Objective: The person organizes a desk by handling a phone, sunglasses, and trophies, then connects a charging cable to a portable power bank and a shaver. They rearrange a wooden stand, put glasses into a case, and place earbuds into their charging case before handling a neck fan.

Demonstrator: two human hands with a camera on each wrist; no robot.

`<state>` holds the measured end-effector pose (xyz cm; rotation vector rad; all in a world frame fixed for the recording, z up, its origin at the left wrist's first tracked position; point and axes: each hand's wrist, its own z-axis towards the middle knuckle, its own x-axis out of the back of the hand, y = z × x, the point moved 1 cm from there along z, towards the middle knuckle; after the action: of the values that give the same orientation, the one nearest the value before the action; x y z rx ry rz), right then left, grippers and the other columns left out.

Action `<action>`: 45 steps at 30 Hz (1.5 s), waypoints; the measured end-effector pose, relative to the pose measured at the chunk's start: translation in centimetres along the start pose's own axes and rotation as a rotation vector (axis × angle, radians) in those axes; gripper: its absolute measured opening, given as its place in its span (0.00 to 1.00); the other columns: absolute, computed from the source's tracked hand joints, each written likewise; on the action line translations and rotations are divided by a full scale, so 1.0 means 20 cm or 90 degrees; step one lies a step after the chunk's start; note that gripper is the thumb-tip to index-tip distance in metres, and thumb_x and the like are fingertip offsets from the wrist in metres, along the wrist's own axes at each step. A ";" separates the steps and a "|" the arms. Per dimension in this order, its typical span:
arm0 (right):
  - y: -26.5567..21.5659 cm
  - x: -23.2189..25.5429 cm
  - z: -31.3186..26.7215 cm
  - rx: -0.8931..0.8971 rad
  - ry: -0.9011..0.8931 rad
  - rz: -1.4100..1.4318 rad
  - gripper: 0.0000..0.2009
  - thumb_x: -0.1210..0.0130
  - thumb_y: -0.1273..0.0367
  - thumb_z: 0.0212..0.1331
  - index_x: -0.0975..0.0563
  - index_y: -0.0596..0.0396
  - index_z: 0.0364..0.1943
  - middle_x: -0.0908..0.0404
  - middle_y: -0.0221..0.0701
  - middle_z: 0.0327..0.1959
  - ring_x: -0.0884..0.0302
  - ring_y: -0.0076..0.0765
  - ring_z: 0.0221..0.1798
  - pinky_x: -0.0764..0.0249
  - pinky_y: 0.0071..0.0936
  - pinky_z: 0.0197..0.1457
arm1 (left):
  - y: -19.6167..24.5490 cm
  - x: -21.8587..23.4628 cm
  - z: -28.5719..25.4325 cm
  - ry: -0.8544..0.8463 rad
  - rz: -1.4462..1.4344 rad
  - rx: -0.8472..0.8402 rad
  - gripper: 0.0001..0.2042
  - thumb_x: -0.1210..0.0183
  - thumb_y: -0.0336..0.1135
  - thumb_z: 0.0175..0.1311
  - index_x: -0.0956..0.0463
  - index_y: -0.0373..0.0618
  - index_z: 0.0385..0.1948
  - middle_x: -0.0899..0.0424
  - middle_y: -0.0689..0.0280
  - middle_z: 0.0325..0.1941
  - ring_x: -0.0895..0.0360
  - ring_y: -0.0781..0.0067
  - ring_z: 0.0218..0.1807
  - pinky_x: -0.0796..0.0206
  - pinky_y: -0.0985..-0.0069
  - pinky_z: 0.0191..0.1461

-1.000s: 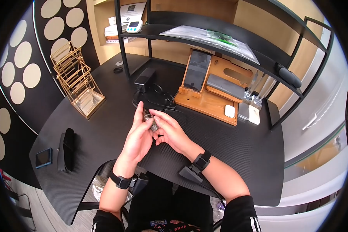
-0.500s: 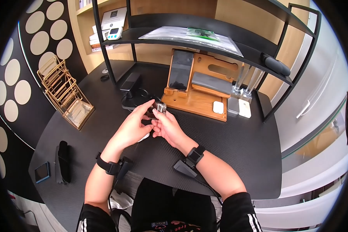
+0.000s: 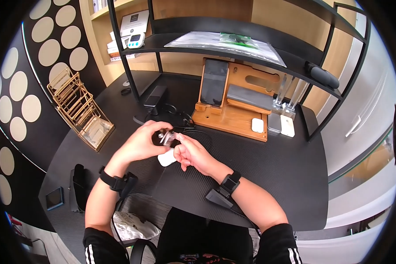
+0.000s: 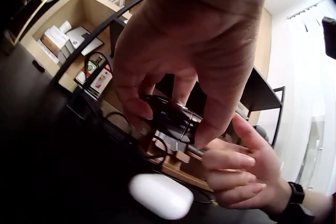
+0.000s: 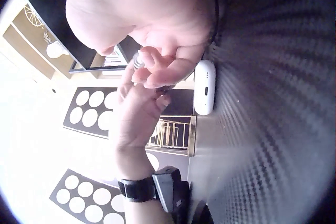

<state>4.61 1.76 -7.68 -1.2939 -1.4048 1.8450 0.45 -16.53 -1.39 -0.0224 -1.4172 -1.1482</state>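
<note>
Just left of the head view's centre, the left hand (image 3: 138,143) grips a shiny object (image 3: 167,137) between thumb and fingers; the right hand (image 3: 194,154) curls beside it, its hold unclear. The left-wrist view shows a white case (image 4: 161,196) at bottom centre, the right-wrist view right of centre.

The held piece (image 3: 167,137) looks glossy — the stand (image 3: 231,122) wooden, the desktop (image 3: 268,176) matt.

the black sleeves (image 3: 275,244) are white-striped and the wrist straps (image 3: 230,181) black.

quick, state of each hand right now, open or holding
Left hand: holding a small dark shiny object.
Right hand: curled close to it; whether it's holding anything can't be told.
</note>
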 end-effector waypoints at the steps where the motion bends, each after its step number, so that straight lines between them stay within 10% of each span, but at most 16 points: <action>1: 0.00 0.00 0.00 0.001 -0.001 0.003 0.24 0.64 0.49 0.70 0.36 0.54 0.54 0.32 0.25 0.21 0.43 0.13 0.15 0.31 0.18 0.21 | -0.01 0.05 -0.01 -0.012 0.065 0.017 0.26 0.33 0.28 0.40 0.25 0.44 0.48 0.25 0.61 0.45 0.26 0.66 0.48 0.33 0.73 0.54; 6: 0.01 0.02 0.00 -0.019 -0.038 -0.043 0.25 0.68 0.53 0.72 0.40 0.51 0.66 0.31 0.27 0.24 0.40 0.16 0.21 0.29 0.18 0.26 | -0.19 0.20 -0.05 -0.078 0.262 0.022 0.25 0.37 0.21 0.34 0.24 0.45 0.43 0.27 0.59 0.43 0.27 0.57 0.49 0.32 0.69 0.52; 20: 0.04 0.03 0.02 -0.064 -0.037 -0.024 0.20 0.56 0.54 0.69 0.30 0.51 0.56 0.31 0.26 0.24 0.34 0.15 0.21 0.25 0.18 0.25 | -0.26 0.32 -0.18 -0.355 0.297 0.069 0.26 0.45 0.13 0.34 0.26 0.46 0.41 0.28 0.62 0.49 0.32 0.54 0.55 0.36 0.67 0.58; 45: 0.06 0.04 0.01 -0.049 -0.049 -0.060 0.17 0.52 0.66 0.66 0.29 0.54 0.57 0.28 0.26 0.27 0.32 0.13 0.21 0.23 0.16 0.28 | -0.29 0.31 -0.37 -0.315 0.291 0.015 0.26 0.46 0.09 0.34 0.29 0.45 0.40 0.41 0.50 0.68 0.41 0.48 0.68 0.39 0.64 0.65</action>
<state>4.30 1.87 -9.13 -1.1827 -1.5639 1.8110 0.75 -27.71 -1.85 -0.6202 -1.7396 -0.7680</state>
